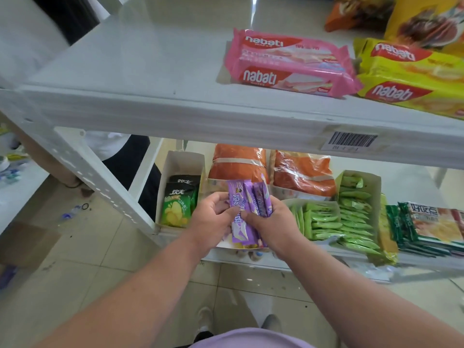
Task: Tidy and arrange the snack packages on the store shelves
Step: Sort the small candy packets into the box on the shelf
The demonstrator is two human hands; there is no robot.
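Note:
Both my hands hold a bunch of purple snack packets [251, 204] over the front of the lower shelf [313, 257]. My left hand [213, 217] grips the bunch from the left. From the right, my right hand [271, 222] curls its fingers round the packets. The packets stand roughly upright, and their lower ends reach a box whose inside is hidden by my hands. On the upper shelf [150, 96] lie two pink Nabati wafer packs [288, 64] and yellow Nabati packs [411, 79].
On the lower shelf stand a white box of green chip bags [178, 204], two orange bags [271, 167], boxes of green packets [339, 219] and stacked biscuit packs [431, 224]. A barcode label [351, 140] is stuck on the upper shelf's edge. Another person stands behind the rack at left.

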